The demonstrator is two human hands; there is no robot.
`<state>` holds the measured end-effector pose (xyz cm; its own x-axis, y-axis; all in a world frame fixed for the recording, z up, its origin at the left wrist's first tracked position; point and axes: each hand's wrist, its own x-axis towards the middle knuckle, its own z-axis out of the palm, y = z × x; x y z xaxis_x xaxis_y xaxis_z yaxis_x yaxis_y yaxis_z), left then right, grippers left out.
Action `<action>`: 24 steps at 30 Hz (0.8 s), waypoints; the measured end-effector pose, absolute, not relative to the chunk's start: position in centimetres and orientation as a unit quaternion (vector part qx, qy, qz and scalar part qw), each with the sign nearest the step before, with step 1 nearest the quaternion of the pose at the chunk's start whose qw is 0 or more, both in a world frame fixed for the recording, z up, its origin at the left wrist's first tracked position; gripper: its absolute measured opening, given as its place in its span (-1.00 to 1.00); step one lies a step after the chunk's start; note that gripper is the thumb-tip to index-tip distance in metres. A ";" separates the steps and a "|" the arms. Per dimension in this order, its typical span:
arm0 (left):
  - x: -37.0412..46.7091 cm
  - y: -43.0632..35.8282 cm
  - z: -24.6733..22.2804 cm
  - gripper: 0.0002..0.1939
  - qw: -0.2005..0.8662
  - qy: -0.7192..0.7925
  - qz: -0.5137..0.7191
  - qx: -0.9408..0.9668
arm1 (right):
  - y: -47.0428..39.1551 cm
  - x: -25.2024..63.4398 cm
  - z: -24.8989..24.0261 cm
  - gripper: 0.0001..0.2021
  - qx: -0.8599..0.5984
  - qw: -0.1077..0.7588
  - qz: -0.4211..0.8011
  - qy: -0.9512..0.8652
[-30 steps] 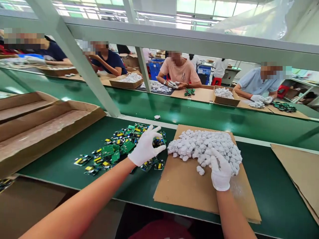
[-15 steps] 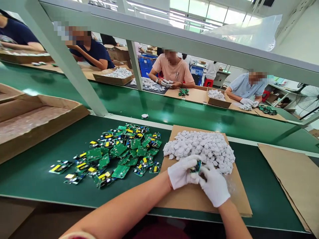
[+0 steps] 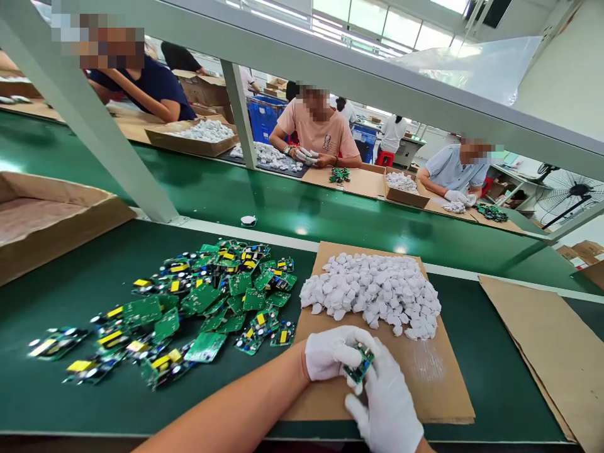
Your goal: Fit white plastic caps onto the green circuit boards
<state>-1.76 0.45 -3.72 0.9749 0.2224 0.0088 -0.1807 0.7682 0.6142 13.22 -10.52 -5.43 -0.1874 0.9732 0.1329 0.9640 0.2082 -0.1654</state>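
Observation:
My left hand [image 3: 336, 353], in a white glove, grips a small green circuit board [image 3: 359, 365] over the cardboard sheet [image 3: 325, 399]. Touching that board from the right is my right hand [image 3: 389, 399], also gloved, its fingers curled beside it; whether it pinches anything else is hidden. A heap of small white pieces [image 3: 372, 289] lies on the cardboard beyond both hands. To the left, on the dark green table, many green boards [image 3: 201, 299] with yellow and blue parts are piled loosely.
An open cardboard box [image 3: 61, 245] stands at the left. More flat cardboard [image 3: 542, 346] lies at the right. Past a metal frame [image 3: 240, 113] runs a green belt [image 3: 283, 207] carrying one white round piece [image 3: 248, 221]. Several people sit on the far side.
Both hands have come nearer to me, away from the white heap, with the board between them. The board shows more of its face. The camera view has shifted a little.

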 end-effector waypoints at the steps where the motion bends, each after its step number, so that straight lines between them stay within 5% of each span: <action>1: -1.8 0.4 -3.7 -0.52 0.941 0.022 0.094 0.325 | -10.9 13.3 -5.5 -0.27 -0.610 0.085 0.039 -0.787; 18: -2.7 1.0 -3.2 -0.62 0.937 0.071 0.129 0.316 | -11.5 13.9 -4.7 -0.25 -0.590 0.048 0.068 -0.803; 24: -0.9 1.0 -2.9 -0.64 0.887 0.214 0.219 0.347 | -9.4 15.4 -5.1 -0.59 -0.654 0.125 0.013 -0.746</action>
